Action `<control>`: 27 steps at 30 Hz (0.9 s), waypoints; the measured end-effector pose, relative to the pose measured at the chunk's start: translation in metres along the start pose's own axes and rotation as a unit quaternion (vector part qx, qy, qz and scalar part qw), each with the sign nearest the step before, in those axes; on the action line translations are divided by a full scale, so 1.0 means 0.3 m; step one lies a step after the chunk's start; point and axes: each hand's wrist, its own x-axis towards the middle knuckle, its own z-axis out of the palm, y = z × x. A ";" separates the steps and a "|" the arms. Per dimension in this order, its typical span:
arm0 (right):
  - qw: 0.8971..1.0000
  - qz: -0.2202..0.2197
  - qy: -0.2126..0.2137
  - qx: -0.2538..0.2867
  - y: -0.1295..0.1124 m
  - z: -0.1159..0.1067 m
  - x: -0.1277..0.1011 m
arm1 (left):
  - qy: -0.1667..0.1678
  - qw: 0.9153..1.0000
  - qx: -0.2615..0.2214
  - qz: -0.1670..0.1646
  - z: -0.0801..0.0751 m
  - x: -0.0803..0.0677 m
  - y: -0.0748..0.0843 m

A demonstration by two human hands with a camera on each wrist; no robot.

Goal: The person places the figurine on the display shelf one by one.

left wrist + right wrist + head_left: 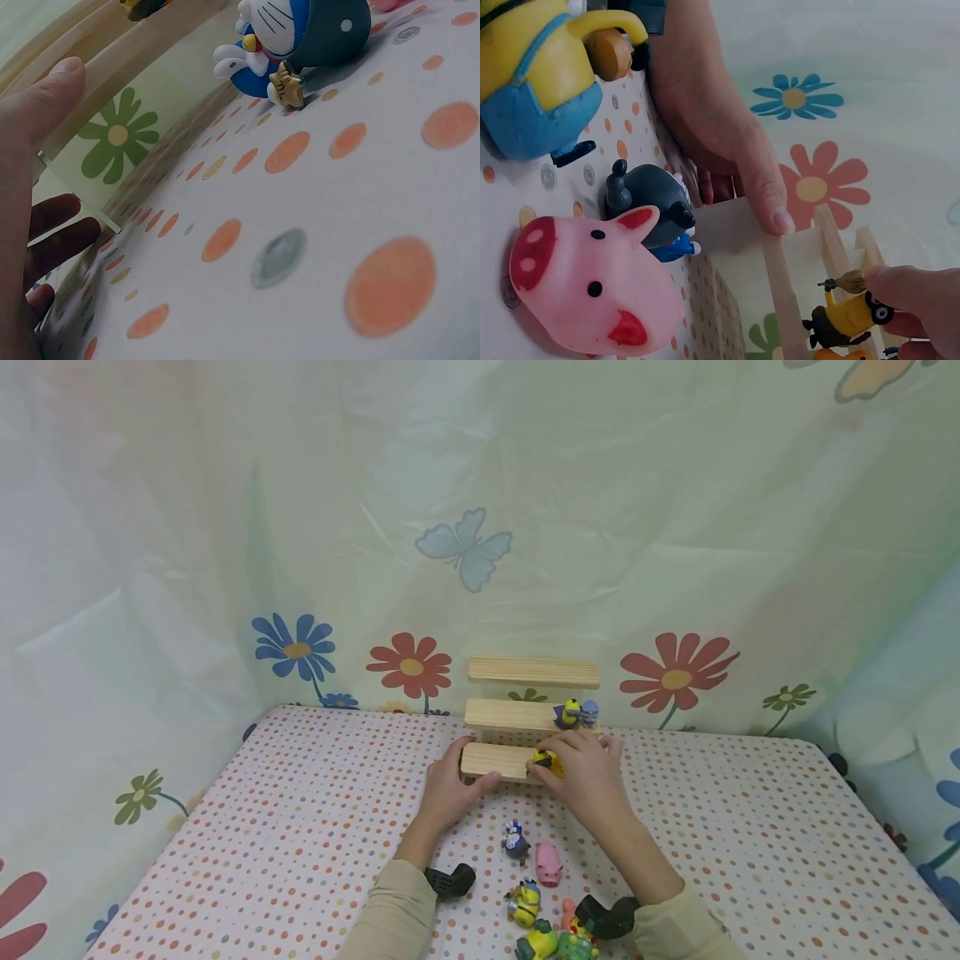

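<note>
Three pale boards, one above another like steps, in the wooden shelf at the back of the dotted surface. Holding the left end of the lowest board with the left hand, by thumb on the front edge and fingers around the end. Pinching with the right hand a goggled yellow figure, at the right part of the same board (with feet on the wood or just above, impossible to tell). Both hands apart from each other. On the middle board, at its right end, side by side, a caped figure and a blue-grey figure. Before the shelf, on the surface, a dark blue figure, near it a pink pig, and closer to the camera a yellow figure in blue overalls. Nearest of all, a green figure beside a black wrist device.
</note>
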 end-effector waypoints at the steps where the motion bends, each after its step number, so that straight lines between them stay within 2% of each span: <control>1: 1.000 -0.001 0.001 0.000 0.001 -0.002 0.000 | 0.000 1.000 0.000 0.000 0.000 0.000 0.000; 7: 1.000 -0.001 -0.006 0.010 0.003 -0.007 0.002 | -0.003 1.000 -0.008 0.001 0.002 -0.001 -0.003; 16: 0.999 -0.004 -0.037 -0.016 0.006 -0.026 0.002 | -0.002 1.000 -0.009 -0.004 -0.001 -0.001 0.000; 27: 1.000 -0.009 -0.008 -0.012 0.010 -0.010 0.002 | -0.005 1.000 -0.003 -0.010 -0.001 0.000 -0.002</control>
